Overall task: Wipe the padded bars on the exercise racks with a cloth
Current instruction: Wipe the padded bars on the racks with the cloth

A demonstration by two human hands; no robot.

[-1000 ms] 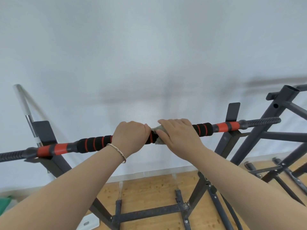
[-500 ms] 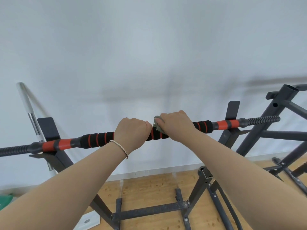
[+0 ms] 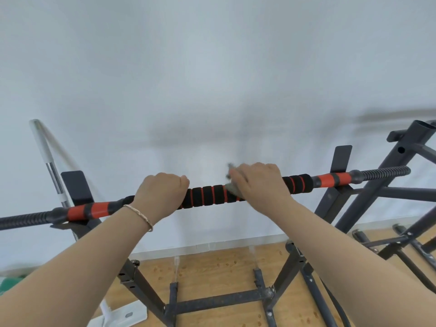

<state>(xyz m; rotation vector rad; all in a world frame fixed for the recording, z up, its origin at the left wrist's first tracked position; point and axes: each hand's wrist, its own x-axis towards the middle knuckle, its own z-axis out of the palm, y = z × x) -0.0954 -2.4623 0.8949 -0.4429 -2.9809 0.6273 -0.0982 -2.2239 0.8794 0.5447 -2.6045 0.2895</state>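
The padded bar (image 3: pixel 207 195) lies across the top of a dark metal rack (image 3: pixel 295 263), rising slightly from left to right in the head view. Its middle section is black foam with thin red rings. A red and grey sleeve sits at each support, and a dark ribbed end projects beyond each support. The cloth (image 3: pixel 232 188), grey and partly blurred, is pressed against the foam right of centre. One edge shows below the knuckles, and a small corner sticks up above them. The right hand (image 3: pixel 259 182) covers the cloth, with its fingers curved over the cloth and the top of the bar. The left hand (image 3: pixel 160 194) grips the foam further left, fingers wrapped over the bar, with a stretch of bare foam between the two hands. A thin bracelet (image 3: pixel 141 214) circles the left wrist. Two flat dark support plates (image 3: pixel 341 158) stand upright behind the bar, one near each end. A second rack (image 3: pixel 389 166) of dark tubing stands just beside the first, at the right. A silver pole (image 3: pixel 44 152) leans against the pale wall (image 3: pixel 212 67) at the left. The rack legs rest on a wooden floor (image 3: pixel 212 267). A white plate (image 3: pixel 122 315) lies on the floor at lower left, and part of a green object (image 3: pixel 4 284) shows at the left edge.
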